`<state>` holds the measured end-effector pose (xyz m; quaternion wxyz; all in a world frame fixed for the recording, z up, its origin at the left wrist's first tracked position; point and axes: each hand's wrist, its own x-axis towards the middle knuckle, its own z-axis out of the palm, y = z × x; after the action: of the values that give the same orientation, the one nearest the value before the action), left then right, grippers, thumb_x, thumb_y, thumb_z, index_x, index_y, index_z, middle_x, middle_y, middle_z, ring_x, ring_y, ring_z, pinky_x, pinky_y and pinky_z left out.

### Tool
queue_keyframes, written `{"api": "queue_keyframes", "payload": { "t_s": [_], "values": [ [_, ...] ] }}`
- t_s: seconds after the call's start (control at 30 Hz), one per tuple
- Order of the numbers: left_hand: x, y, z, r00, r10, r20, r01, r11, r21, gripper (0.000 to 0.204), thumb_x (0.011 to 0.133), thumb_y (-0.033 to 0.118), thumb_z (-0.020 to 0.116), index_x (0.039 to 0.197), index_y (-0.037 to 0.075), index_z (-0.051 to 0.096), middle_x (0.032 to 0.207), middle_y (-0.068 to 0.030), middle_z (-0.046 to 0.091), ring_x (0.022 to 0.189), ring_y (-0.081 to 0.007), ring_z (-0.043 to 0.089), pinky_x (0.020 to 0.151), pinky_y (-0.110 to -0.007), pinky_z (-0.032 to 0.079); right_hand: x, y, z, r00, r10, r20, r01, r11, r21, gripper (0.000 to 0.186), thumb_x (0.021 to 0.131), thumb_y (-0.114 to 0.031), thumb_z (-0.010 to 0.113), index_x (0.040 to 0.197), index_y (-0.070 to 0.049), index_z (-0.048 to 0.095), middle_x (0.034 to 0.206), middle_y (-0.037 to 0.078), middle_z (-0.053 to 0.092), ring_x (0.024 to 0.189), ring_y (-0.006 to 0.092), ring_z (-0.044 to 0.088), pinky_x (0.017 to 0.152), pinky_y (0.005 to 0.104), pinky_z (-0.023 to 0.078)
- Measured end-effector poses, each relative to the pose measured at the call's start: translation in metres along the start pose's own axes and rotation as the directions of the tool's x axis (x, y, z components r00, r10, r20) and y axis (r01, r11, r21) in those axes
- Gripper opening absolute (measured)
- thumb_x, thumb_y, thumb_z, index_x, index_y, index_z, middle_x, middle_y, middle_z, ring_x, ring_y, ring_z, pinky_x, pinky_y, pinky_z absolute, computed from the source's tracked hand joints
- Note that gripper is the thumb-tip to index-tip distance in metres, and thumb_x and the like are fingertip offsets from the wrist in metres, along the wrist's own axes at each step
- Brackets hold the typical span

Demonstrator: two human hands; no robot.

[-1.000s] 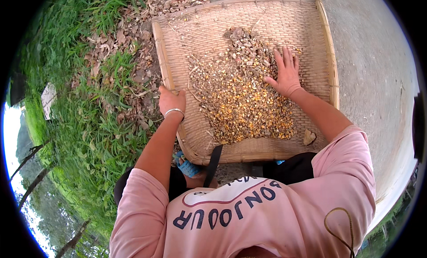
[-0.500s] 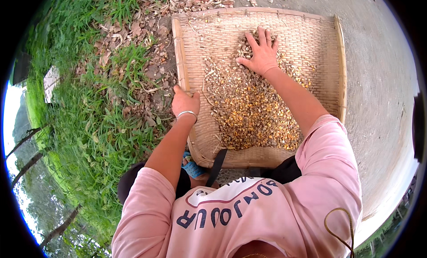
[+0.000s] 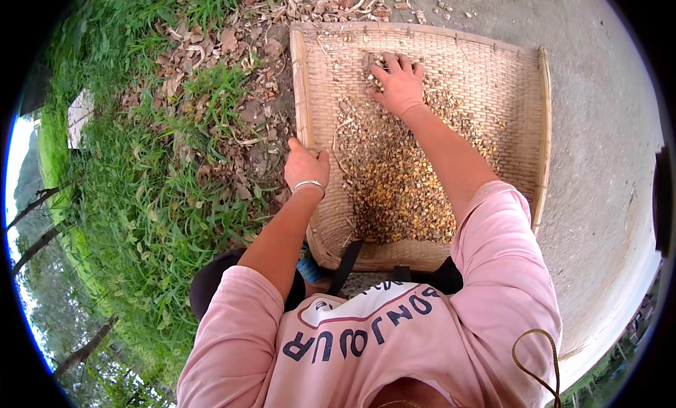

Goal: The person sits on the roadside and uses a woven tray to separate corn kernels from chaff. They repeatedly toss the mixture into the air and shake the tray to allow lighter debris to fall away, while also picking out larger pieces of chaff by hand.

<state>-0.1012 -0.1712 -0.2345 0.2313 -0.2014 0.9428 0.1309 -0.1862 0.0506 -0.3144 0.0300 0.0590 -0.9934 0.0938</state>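
A woven bamboo winnowing tray (image 3: 301,91) lies in front of me, with a raised rim. Loose yellow corn kernels mixed with pale and brown bits (image 3: 405,190) spread from its middle to its near side. At the tray's left edge my left hand (image 3: 307,167) is closed around the rim, a silver bangle on its wrist. Toward the far side my right hand (image 3: 400,85) rests palm down on the paler bits, its fingers apart and slightly bent, grasping nothing I can see. Its fingertips are partly sunk among the bits.
Green grass (image 3: 190,154) and dry leaves (image 3: 229,42) border the tray on the left. Grey paved ground (image 3: 591,126) runs along its right. Corn cob pieces (image 3: 380,12) lie beyond the far rim. A blue sandal (image 3: 310,271) shows by the near left corner.
My right hand has slid left across the far part of the tray, its fingers drawn a little closer together. The left hand keeps its hold on the rim. The whole view has shifted slightly.
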Motion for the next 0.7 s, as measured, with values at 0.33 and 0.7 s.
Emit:
{"api": "queue_keyframes", "payload": {
  "t_s": [0.33, 0.7],
  "values": [
    [-0.001, 0.001, -0.005, 0.999, -0.018, 0.033, 0.019, 1.0, -0.016, 0.053, 0.081, 0.027, 0.072, 0.112, 0.0, 0.039, 0.098, -0.0246, 0.064, 0.092, -0.0388, 0.065, 0.08, -0.044, 0.054, 0.018, 0.006, 0.002, 0.993, -0.066, 0.094, 0.061, 0.997, 0.056, 0.039, 0.073, -0.026, 0.074, 0.111, -0.027, 0.064, 0.124, 0.007, 0.052, 0.107, 0.0314, 0.054, 0.083, 0.0384, 0.053],
    [0.001, -0.002, -0.004, 0.999, -0.018, 0.042, 0.019, 1.0, -0.01, 0.054, 0.081, 0.027, 0.072, 0.113, -0.001, 0.039, 0.098, -0.0238, 0.065, 0.092, -0.0387, 0.066, 0.08, -0.044, 0.054, 0.059, -0.154, -0.075, 0.972, -0.212, -0.104, 0.211, 0.58, 0.787, 0.067, 0.078, -0.036, 0.074, 0.135, -0.013, 0.048, 0.147, 0.017, 0.035, 0.14, 0.0297, 0.029, 0.114, 0.04, 0.03]
  ]
}}
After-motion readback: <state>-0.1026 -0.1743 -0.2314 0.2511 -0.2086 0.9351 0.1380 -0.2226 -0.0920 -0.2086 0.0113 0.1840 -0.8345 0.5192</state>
